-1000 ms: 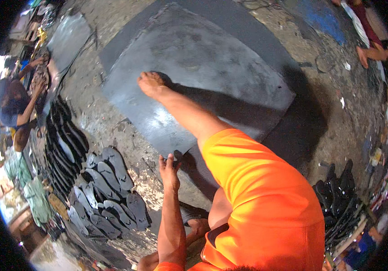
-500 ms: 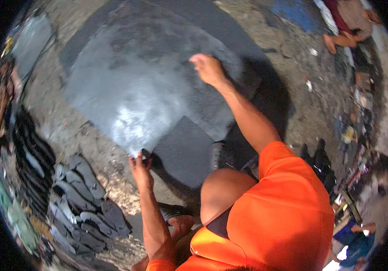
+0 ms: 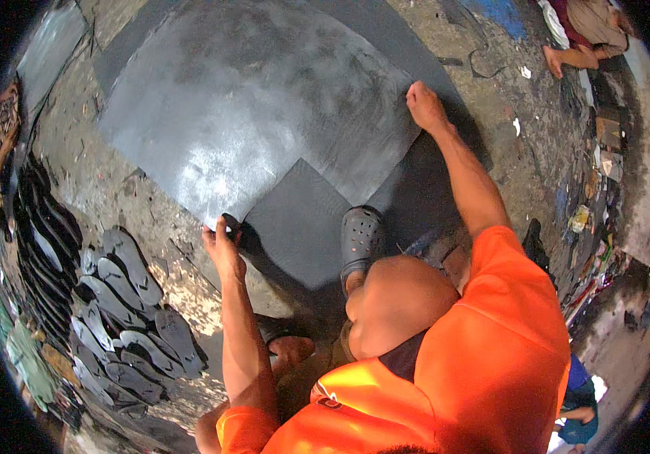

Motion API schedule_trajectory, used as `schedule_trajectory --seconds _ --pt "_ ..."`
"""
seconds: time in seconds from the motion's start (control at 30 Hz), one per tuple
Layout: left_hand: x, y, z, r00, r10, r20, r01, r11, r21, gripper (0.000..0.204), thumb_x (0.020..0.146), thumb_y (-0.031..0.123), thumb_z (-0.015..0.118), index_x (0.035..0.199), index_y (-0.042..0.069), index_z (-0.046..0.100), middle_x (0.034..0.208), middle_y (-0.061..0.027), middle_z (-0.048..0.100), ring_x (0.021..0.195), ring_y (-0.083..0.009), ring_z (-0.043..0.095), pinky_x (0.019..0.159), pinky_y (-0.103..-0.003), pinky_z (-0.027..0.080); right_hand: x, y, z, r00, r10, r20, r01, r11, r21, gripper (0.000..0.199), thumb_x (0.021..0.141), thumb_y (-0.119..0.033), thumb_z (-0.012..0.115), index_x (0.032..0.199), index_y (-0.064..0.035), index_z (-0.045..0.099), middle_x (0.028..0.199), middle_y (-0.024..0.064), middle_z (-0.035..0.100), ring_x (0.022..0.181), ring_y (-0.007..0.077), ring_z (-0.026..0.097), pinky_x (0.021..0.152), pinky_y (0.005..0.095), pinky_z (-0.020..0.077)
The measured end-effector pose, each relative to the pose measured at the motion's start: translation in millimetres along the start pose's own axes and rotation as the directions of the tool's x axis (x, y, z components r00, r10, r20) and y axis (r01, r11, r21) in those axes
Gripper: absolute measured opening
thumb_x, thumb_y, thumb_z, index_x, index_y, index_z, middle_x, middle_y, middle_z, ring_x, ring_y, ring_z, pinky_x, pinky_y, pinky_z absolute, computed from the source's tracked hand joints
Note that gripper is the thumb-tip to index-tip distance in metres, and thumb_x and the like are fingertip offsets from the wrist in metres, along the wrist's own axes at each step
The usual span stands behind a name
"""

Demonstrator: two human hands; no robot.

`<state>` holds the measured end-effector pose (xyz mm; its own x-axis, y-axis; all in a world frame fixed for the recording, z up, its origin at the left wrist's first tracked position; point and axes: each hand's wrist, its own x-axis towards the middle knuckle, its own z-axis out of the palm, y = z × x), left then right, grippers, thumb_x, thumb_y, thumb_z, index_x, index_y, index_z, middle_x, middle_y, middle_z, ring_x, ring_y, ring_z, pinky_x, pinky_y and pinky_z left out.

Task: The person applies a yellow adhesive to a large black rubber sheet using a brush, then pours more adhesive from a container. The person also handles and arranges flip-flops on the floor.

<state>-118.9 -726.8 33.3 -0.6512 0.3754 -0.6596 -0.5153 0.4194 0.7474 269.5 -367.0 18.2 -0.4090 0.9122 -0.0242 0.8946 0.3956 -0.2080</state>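
Knee in orange shorts, bent, nearest the camera; grey clog point(image 3: 360, 238) planted on a lower dark sheet point(image 3: 302, 227). Large grey rubber sheet point(image 3: 249, 106) lies flat beyond the clog, corners toward the person. Left hand point(image 3: 222, 246) pinches its near corner, arm straight. Right hand point(image 3: 425, 106) grips its right corner, arm extended. Left of the sheet: stacked dark sole cut-outs point(image 3: 120, 303). Bare gritty ground point(image 3: 522, 151) lies right of it.

Rough, stained concrete floor point(image 3: 105, 189); cut sole shapes point(image 3: 124, 303) piled at 8 o'clock; scrap clutter point(image 3: 597, 227) at 3 o'clock; hard sunlight.
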Motion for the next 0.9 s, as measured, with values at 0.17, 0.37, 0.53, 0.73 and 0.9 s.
schedule_trajectory --seconds 0.17,0.37,0.53,0.73,0.9 --pt "-6.6 8.4 -3.6 0.996 -0.031 0.082 0.036 0.998 -0.059 0.040 0.091 0.028 0.061 0.120 0.004 0.048 0.110 -0.0082 0.052 0.098 -0.0202 0.052 0.079 -0.035 0.050 29.2 62.6 -46.7 0.788 0.121 -0.604 0.078 0.953 0.293 0.025 0.085 -0.014 0.057 0.105 -0.0002 0.057 0.093 0.0151 0.067 0.086 0.0317 0.065 0.080 0.0410 0.0502" --pt "-7.4 6.0 16.4 0.999 -0.034 -0.040 0.034 0.999 -0.014 0.028 0.095 0.028 0.056 0.113 0.007 0.050 0.108 -0.0053 0.054 0.094 -0.0161 0.053 0.075 -0.032 0.050 39.9 24.5 -4.7 0.903 0.382 -0.198 -0.151 0.712 0.685 0.050 0.084 -0.024 0.062 0.126 -0.0006 0.052 0.127 0.0213 0.054 0.118 0.0364 0.051 0.104 0.0469 0.0344" --pt "28.1 -8.8 -14.5 0.984 0.152 -0.091 -0.141 0.983 0.116 0.046 0.096 0.018 0.051 0.135 -0.006 0.041 0.129 -0.0187 0.053 0.116 -0.0244 0.051 0.101 -0.035 0.038 61.1 -43.0 -27.6 0.917 0.370 0.148 -0.372 0.928 -0.014 0.077 0.078 -0.065 0.062 0.131 -0.0092 0.056 0.132 0.0214 0.054 0.124 0.0312 0.051 0.104 0.0426 0.0385" --pt "41.4 83.9 -19.7 0.902 0.427 -0.064 -0.354 0.817 0.456 0.057 0.095 0.036 0.053 0.134 -0.005 0.045 0.138 -0.0270 0.045 0.131 -0.0362 0.041 0.111 -0.040 0.029 51.1 -20.5 -85.9 0.846 0.207 0.492 -0.468 0.728 0.500 0.075 0.085 -0.047 0.066 0.135 0.0046 0.046 0.127 0.0183 0.057 0.119 0.0271 0.052 0.104 0.0374 0.0358" --pt "39.7 110.8 -79.3 0.797 0.582 0.162 -0.550 0.590 0.591 0.039 0.089 0.029 0.062 0.111 -0.003 0.062 0.099 -0.0206 0.067 0.092 -0.0248 0.065 0.083 -0.037 0.050 29.9 164.1 -46.8 0.952 0.081 0.294 -0.122 0.985 0.124 0.053 0.089 -0.038 0.066 0.124 0.0004 0.056 0.124 0.0146 0.058 0.116 0.0254 0.054 0.099 0.0358 0.0396"
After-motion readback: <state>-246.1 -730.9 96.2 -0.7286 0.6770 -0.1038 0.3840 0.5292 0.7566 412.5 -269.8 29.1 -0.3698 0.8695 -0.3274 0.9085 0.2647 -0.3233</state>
